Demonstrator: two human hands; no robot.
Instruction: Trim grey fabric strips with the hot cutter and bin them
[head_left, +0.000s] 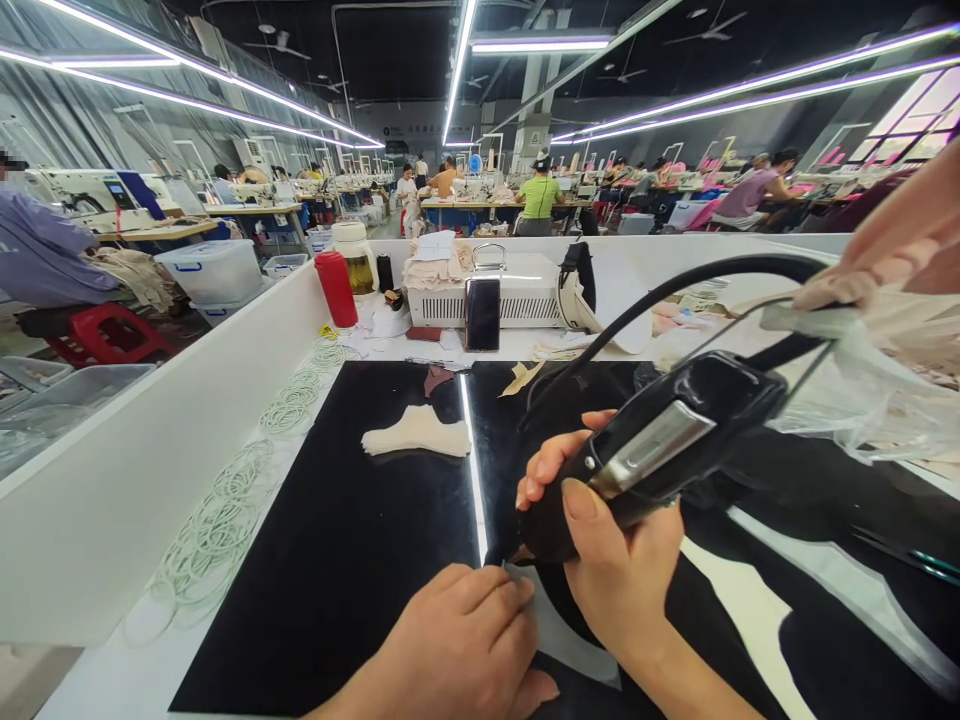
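My right hand is wrapped round a black corded hand tool with a metal plate on its side. The tool's nose points down to the left, towards the black board. Close to that nose, my left hand is closed, its fingers curled and pressed together; what they hold, if anything, is hidden. A pale translucent piece lies on the board between my hands. Farther back on the board rests a cream fabric piece, apart from both hands.
Another person's hand reaches in at upper right, by the tool's cable and clear plastic. Pale green rings lie along the left. Behind stand a phone, a vented box and a red cup.
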